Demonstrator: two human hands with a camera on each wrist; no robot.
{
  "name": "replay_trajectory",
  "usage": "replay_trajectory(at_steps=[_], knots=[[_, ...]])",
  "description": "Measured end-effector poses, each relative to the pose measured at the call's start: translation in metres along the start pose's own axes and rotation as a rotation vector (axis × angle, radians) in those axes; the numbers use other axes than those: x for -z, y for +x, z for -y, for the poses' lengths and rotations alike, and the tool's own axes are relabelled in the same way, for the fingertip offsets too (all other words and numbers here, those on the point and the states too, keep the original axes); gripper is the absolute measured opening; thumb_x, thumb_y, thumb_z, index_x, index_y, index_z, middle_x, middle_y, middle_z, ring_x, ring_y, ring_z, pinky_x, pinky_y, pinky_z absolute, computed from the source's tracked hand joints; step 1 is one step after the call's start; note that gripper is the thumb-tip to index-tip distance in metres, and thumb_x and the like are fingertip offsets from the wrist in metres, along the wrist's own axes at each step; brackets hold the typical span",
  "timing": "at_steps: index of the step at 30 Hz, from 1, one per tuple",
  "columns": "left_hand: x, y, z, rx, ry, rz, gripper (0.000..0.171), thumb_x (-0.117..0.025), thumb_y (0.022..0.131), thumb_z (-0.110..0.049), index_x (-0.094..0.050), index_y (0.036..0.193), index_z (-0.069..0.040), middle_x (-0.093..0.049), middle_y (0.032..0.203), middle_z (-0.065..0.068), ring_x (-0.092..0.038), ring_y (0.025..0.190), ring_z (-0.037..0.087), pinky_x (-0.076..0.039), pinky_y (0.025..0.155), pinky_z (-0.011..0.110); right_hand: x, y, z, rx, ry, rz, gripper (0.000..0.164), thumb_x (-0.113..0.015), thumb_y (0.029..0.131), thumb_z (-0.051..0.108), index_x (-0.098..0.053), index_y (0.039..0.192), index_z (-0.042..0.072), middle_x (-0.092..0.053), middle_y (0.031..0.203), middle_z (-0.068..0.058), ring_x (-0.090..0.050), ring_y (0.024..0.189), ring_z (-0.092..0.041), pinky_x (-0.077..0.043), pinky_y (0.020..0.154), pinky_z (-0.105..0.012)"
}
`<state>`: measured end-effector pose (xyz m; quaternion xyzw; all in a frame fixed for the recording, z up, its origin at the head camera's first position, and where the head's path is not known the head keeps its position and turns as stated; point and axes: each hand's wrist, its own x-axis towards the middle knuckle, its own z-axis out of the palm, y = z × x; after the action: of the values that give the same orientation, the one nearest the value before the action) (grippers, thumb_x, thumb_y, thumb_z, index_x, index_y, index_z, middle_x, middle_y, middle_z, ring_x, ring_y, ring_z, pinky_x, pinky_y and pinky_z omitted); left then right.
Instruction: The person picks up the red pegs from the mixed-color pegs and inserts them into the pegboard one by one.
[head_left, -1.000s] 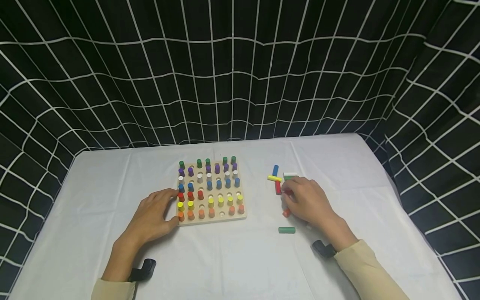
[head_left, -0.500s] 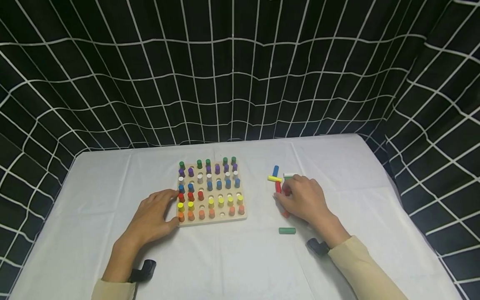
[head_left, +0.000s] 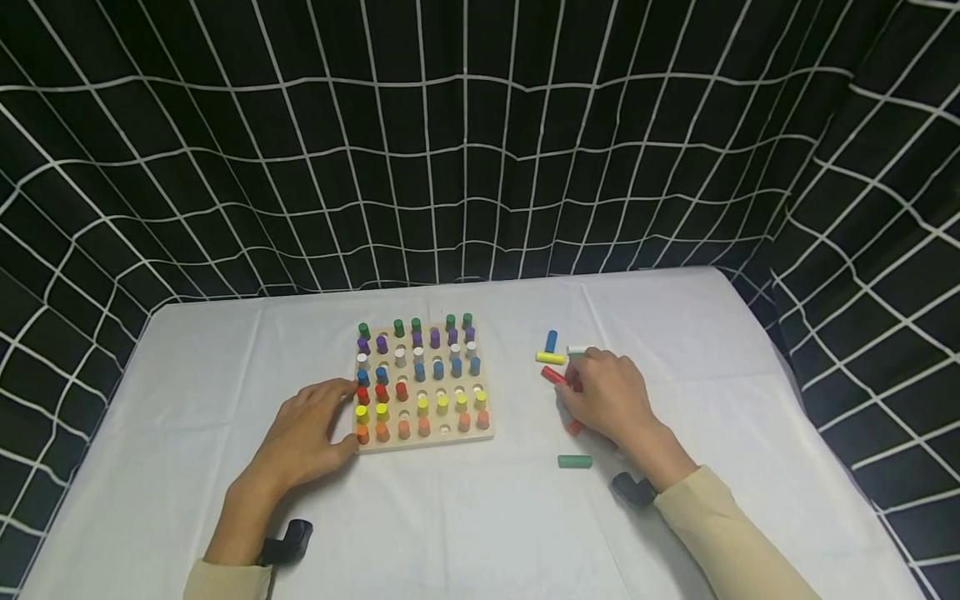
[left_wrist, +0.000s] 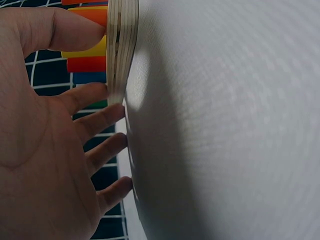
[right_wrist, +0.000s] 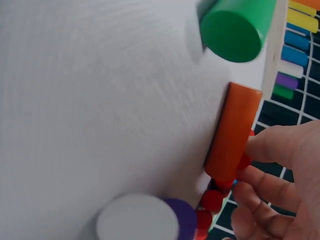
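Note:
A wooden pegboard [head_left: 405, 444] carries rows of coloured pegs, with some holes bare. My left hand [head_left: 303, 433] rests against its left side; in the left wrist view the thumb [left_wrist: 80, 32] and index fingertip touch the board's edge [left_wrist: 122, 50], the other fingers spread along the cloth. To the right of the board, my right hand [head_left: 611, 400] reaches down among loose pegs and pinches a red peg [head_left: 552, 375], which lies slanted at the thumb and fingertips. In the right wrist view an orange peg [right_wrist: 234, 130] partly hides that grip, with more red pegs [right_wrist: 212, 201] below it.
Beyond the right hand lie a blue peg [head_left: 551, 341], a yellow peg [head_left: 550, 358] and a white peg [head_left: 578, 350]. A green peg [head_left: 574, 462] is nearer the front. White cloth [head_left: 465, 533] covers the table; a dark gridded curtain [head_left: 465, 167] stands behind.
My right hand has shifted slightly left and closed on the red peg, which has turned from pointing away to slanting and parted from the yellow peg. The left hand stays put.

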<state>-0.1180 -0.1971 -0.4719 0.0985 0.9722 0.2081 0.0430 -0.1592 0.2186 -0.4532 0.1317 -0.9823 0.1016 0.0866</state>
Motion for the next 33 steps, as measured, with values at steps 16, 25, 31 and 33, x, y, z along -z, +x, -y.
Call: replay_trajectory(at_steps=[16, 25, 31, 33], knots=[[-0.001, -0.001, 0.000, 0.006, 0.008, -0.003, 0.071, -0.068, 0.085, -0.033, -0.055, 0.151, -0.011, -0.055, 0.158, 0.014, -0.045, 0.151, 0.040, -0.035, 0.125, 0.070, 0.015, 0.004, 0.007, 0.000, 0.066, 0.003, 0.012, -0.075, 0.092, 0.021, -0.075, 0.093, 0.009, -0.059, 0.069, -0.001, -0.049, 0.060, -0.016, -0.035, 0.053, -0.028], [0.003, -0.002, -0.003, 0.004, 0.008, -0.005, 0.071, -0.068, 0.085, -0.033, -0.055, 0.151, -0.011, -0.056, 0.157, 0.014, -0.046, 0.150, 0.040, -0.036, 0.124, 0.070, 0.015, 0.007, 0.012, 0.038, 0.101, 0.035, 0.020, -0.074, 0.091, 0.015, -0.076, 0.109, 0.008, -0.068, 0.080, -0.002, -0.056, 0.066, -0.015, -0.046, 0.061, -0.031], [0.004, -0.002, -0.003, 0.002, 0.009, -0.003, 0.070, -0.069, 0.085, -0.033, -0.055, 0.151, -0.011, -0.056, 0.157, 0.014, -0.046, 0.150, 0.041, -0.036, 0.124, 0.070, 0.015, 0.009, 0.012, 0.100, 0.107, 0.040, 0.015, -0.073, 0.091, 0.014, -0.075, 0.106, 0.009, -0.069, 0.083, -0.002, -0.058, 0.070, -0.014, -0.047, 0.060, -0.029], [0.004, -0.002, -0.003, 0.001, 0.009, -0.005, 0.070, -0.069, 0.086, -0.033, -0.055, 0.151, -0.012, -0.056, 0.157, 0.014, -0.046, 0.150, 0.040, -0.036, 0.124, 0.070, 0.016, 0.010, 0.011, 0.112, 0.103, 0.043, 0.013, -0.074, 0.091, 0.014, -0.075, 0.103, 0.009, -0.068, 0.083, -0.002, -0.057, 0.070, -0.014, -0.047, 0.060, -0.030]])
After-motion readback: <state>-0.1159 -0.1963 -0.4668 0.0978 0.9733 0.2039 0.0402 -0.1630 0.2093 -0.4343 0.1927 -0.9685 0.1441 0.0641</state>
